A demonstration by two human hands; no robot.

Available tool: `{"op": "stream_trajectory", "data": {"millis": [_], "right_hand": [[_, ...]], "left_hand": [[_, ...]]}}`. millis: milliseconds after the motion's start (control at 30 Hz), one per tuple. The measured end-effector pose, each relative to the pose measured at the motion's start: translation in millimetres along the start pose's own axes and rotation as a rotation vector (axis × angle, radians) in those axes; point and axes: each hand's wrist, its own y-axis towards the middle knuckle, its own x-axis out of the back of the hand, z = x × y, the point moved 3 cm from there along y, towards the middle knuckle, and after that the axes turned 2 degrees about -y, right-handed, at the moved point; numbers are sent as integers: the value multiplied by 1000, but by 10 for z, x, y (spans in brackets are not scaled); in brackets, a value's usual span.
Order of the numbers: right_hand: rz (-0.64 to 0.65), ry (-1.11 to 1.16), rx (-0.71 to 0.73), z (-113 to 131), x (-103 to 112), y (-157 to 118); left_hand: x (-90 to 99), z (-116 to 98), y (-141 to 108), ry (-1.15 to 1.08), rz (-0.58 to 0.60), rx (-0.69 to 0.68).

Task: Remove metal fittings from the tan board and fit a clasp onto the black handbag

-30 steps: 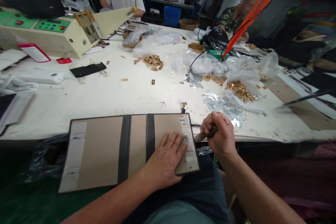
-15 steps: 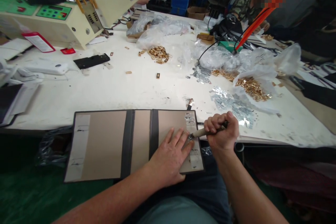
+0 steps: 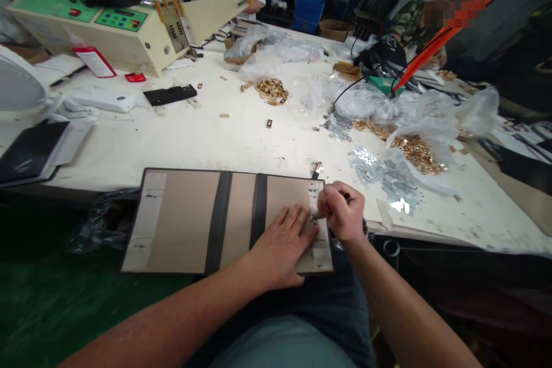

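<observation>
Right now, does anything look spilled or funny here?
Yes: silver pieces lie scattered loose on the table, as if spilled, though perhaps tipped out on purpose. One gold frame sits away from the gold pile. The cover pokes past the table's edge, with the left hand flat on it.

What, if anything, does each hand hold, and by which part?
The right hand is closed around a tool, mostly hidden; the part gripped cannot be told. The left hand holds nothing, lying spread on the folder.
</observation>
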Motion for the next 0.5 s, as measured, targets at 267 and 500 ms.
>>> {"op": "stream_trajectory", "data": {"millis": [267, 500], "right_hand": [[183, -93, 29, -11, -124, -59], [128, 4, 111, 82, -12, -37]], "left_hand": [[-6, 27, -18, -60, -43, 18], [-43, 27, -41, -52, -43, 30]]}}
